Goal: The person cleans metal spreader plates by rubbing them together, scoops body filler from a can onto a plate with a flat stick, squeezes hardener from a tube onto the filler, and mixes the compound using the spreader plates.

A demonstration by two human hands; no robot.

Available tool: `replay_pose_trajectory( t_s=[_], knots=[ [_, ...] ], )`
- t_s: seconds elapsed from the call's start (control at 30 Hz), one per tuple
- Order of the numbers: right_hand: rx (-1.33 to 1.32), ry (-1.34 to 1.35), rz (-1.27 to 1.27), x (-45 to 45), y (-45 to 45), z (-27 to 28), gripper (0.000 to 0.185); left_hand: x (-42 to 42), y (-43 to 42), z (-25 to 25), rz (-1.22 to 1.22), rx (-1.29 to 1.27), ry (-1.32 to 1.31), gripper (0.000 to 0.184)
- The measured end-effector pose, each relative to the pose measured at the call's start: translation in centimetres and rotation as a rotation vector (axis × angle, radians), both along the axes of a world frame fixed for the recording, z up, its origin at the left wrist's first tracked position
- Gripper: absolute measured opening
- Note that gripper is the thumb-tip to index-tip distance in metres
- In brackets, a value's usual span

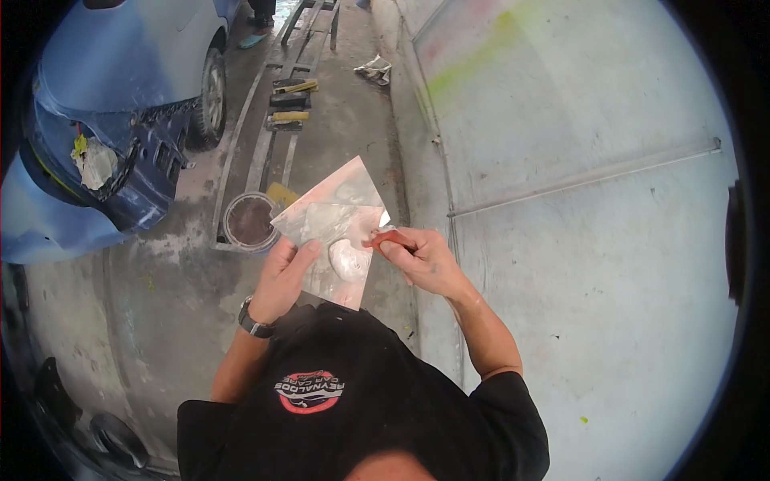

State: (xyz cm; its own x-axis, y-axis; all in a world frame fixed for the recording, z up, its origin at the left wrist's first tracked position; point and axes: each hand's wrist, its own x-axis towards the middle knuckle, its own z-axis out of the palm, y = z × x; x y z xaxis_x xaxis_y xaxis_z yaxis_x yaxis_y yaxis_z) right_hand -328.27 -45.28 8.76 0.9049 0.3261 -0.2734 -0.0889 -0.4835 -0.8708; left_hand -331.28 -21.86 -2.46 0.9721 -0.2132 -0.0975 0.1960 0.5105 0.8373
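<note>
My left hand (282,276) grips the left edge of a flat, smeared mixing board (362,191), its thumb lying on top. A mound of pale pinkish-white paste (349,260) sits on the board's lower right part. At the right edge, my right hand (425,260) is closed around the reddish-brown handle of a putty knife (393,237). The blade is mostly hidden, with a bright piece of metal showing near the board's right corner. The board is held tilted in front of my black shirt.
A bucket (250,221) of murky liquid stands left of the board, with a yellow sponge-like piece (281,195) beside it. Several sanding blocks (289,103) lie on a metal frame (258,156). A blue car (120,72) stands at left; a pale wall (577,240) rises at right.
</note>
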Motion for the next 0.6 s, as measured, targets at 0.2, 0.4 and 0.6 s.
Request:
replay_pose_trajectory(
  t_s=[0.2,0.4,0.6],
  knots=[
    [-0.059,0.04,-0.015,-0.2,0.9,0.6,0.025,0.0,0.8,0.3,-0.023,-0.048,0.01,0.037],
    [0.034,-0.008,-0.06,-0.5,1.4,-0.8,0.025,-0.1,1.5,1.3,0.003,-0.058,-0.041,0.036],
    [-0.018,0.043,-0.061,-0.8,2.5,-0.4,0.026,-0.3,3.0,0.9,0.002,-0.056,-0.041,0.035]
  ],
)
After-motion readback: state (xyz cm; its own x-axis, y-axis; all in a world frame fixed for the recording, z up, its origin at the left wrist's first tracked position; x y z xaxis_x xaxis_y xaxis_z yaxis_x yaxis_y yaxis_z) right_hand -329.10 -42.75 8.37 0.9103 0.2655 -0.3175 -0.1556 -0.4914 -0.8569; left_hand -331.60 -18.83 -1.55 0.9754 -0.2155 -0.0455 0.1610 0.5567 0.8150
